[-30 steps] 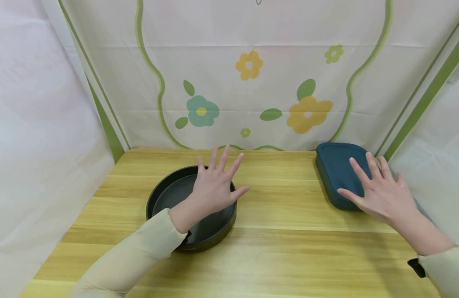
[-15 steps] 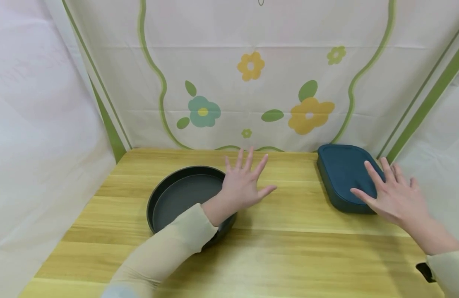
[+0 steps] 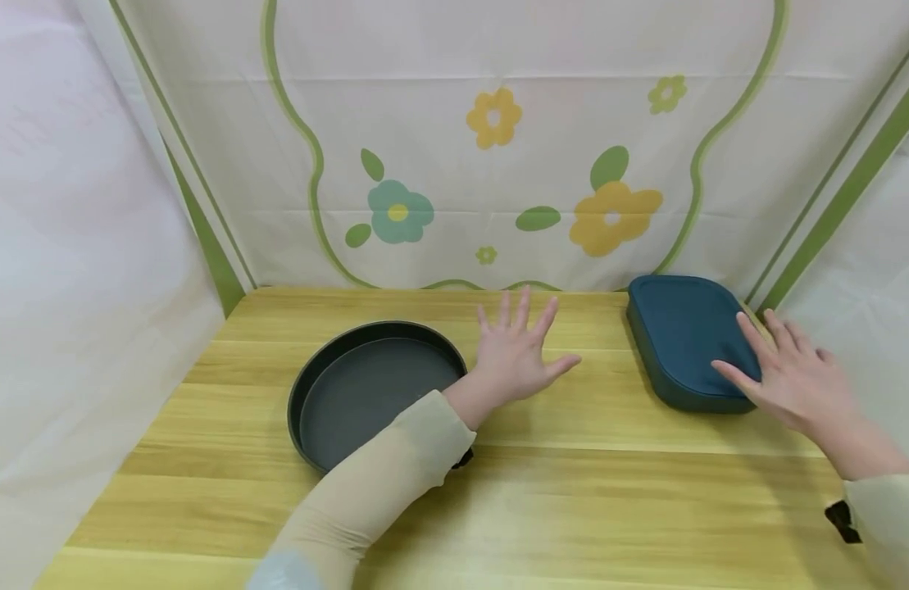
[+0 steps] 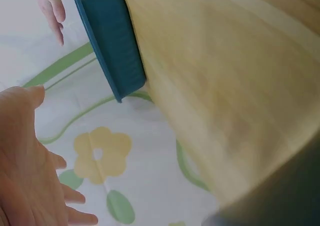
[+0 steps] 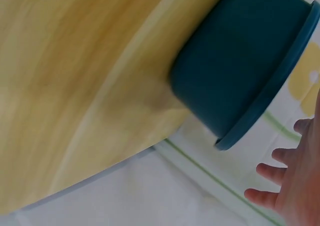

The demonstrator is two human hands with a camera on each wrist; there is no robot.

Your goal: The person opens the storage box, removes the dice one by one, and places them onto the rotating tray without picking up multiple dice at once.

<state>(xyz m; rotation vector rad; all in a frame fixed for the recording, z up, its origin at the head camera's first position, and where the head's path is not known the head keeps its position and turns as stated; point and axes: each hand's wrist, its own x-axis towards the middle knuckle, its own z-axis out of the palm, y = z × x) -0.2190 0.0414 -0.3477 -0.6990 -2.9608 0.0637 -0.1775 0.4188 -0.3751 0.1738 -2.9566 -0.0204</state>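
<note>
1. Hovering over the table (image 3: 572,508), the left hand (image 3: 515,358) spreads its fingers; the black pan (image 3: 373,393) lies to their left, round, open side up.
2. Spread likewise, the right hand (image 3: 804,383)'s fingers hang above and apart from the blue box (image 3: 686,336), beside its near right corner.
3. That box sits below and left of these fingers, flat top up; its long axis runs away from the person, far end slanting leftward.

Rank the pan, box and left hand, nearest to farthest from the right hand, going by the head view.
1. Box: on the right, beside the right hand.
2. Left hand: near the middle.
3. Pan: on the left, partly hidden by the left sleeve.
</note>
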